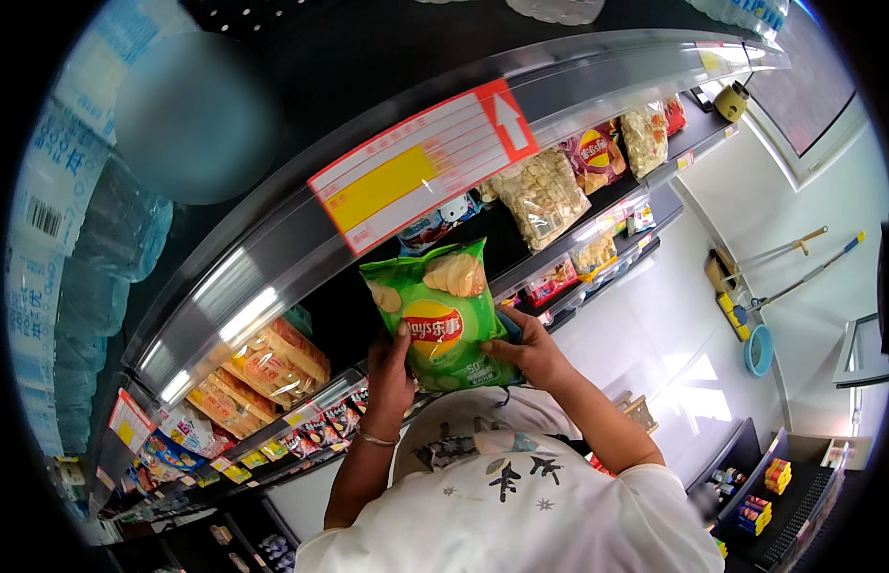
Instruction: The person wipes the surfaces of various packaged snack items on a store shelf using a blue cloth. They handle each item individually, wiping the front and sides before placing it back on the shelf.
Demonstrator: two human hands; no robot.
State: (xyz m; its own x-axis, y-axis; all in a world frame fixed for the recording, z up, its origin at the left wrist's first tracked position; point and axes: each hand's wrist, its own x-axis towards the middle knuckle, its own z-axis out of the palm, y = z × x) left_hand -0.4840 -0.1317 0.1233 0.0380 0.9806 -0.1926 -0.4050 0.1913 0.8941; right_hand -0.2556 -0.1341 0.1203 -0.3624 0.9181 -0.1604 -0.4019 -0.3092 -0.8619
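A green Lay's potato chip bag (444, 322) is held upright in front of my body, its printed front showing. My left hand (392, 369) grips its left side, with the thumb on the front. On the lower right side, my right hand (527, 347) holds the bag between thumb and fingers. Something dark blue shows behind the bag at my right hand; I cannot tell what it is. Just beyond the bag is the dark snack shelf (505, 254), where a blue packet with a cartoon cat (441, 222) and a clear bag of pale puffed snacks (541, 200) lie.
A clear shelf-edge strip with a red-bordered price card (423, 168) juts out above the bag. Wrapped bread packs (272, 369) lie at left, near large water bottles (119, 215). A mop (795, 279) and blue basin (759, 350) stand by the right wall.
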